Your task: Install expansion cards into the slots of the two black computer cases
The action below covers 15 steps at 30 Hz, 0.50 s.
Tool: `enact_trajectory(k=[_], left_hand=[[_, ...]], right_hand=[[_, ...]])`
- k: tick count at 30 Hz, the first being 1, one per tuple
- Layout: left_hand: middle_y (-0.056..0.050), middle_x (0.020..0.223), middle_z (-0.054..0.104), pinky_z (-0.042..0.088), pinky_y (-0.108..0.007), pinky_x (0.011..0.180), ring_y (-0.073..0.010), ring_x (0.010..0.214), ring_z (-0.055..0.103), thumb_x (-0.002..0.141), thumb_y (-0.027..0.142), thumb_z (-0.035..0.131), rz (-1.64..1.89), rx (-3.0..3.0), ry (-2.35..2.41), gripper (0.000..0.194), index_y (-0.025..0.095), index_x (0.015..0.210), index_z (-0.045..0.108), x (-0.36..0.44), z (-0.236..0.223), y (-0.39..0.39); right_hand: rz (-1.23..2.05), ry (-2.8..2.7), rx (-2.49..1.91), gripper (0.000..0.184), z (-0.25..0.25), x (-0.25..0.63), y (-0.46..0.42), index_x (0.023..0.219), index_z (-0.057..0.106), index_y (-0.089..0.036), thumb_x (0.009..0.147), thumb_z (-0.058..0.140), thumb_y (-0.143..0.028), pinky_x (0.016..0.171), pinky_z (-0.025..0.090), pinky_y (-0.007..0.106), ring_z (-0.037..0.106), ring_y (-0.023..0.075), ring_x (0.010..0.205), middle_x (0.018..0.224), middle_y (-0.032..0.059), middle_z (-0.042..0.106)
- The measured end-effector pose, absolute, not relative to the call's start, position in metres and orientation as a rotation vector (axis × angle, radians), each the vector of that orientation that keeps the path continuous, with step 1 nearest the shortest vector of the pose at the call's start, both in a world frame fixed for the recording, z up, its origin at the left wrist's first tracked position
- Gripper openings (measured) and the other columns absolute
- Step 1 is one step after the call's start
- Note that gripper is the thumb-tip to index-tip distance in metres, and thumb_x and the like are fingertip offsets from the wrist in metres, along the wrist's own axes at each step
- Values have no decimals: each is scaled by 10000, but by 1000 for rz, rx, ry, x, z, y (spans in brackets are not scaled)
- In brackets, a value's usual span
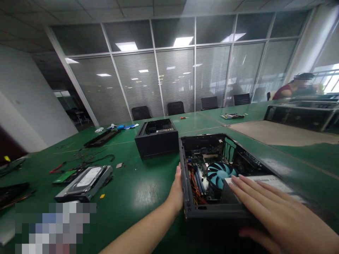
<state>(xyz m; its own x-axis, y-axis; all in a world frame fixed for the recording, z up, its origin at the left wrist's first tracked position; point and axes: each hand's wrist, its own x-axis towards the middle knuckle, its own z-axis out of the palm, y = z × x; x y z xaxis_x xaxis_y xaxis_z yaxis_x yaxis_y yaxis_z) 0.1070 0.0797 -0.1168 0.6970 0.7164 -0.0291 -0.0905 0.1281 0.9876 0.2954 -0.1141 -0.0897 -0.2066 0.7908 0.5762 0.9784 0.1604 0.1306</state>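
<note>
An opened black computer case [212, 211] lies on the green table in front of me. Inside it show a motherboard, a blue-bladed cooling fan [221, 173] and coloured wires [196, 192]. A power supply with a white label [275, 185] fills the near right corner. My left hand [177, 192] holds the case's left side, its fingers partly hidden behind the wall. My right hand [280, 208] reaches over the near right edge. Its fingers lie stretched across the power supply, while the thumb is lower, against the case's front.
Behind the case stands another black computer case [156, 144]. A hard drive [90, 178], a green circuit board [66, 175] and loose cables [90, 158] lie at left. A screwdriver [183, 117] is farther back. A person [291, 88] sits at far right, beyond a dark chassis [296, 116].
</note>
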Motion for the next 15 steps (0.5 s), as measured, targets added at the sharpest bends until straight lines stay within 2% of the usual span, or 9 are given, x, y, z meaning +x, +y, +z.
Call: enact_trajectory(k=[4,6,7,9,11,15], left_hand=[[-121,1279,637,395,-470,1069,-344,1208,562,803,797,255,491,2109,880,788,217,1151,660,101,-81,158],[-182,1267,614,406,-495,1017,-373,1185,553,802,754,378,563,2594,1125,737,171,1194,600,92,-54,207],[-205,1294,577,372,-518,1031,-397,1226,506,795,723,444,631,2821,1218,726,149,1224,563,87,-42,232],[-200,1311,545,319,-501,1068,-388,1276,449,794,642,534,629,3106,1299,661,145,1232,530,80,-24,279],[-207,1247,570,388,-446,985,-362,1183,517,763,669,557,488,3115,1477,690,128,1191,538,77,-18,316],[-183,1126,620,418,-413,882,-334,1038,575,707,746,557,416,3079,1540,741,130,1119,560,78,-36,353]], right_hand=[[-682,-2057,-1764,914,-94,327,-83,1535,133,-388,769,591,-584,944,491,603,513,356,1238,1451,4,427],[-675,-2090,-1796,871,-93,347,-57,1534,189,-361,792,579,-596,981,466,581,502,341,1257,1451,32,441],[-665,-2107,-1818,837,-92,358,-41,1525,241,-340,802,571,-603,1000,453,564,495,333,1267,1448,45,452],[-638,-2130,-1868,773,-87,381,-7,1482,366,-291,811,557,-623,1020,434,535,488,325,1276,1433,72,478],[-610,-2130,-1928,754,-83,405,30,1434,450,-249,804,547,-653,1024,426,514,493,324,1270,1414,95,503],[-574,-2120,-2018,779,-82,456,99,1410,475,-235,785,534,-696,1021,421,462,496,303,1264,1406,105,514]])
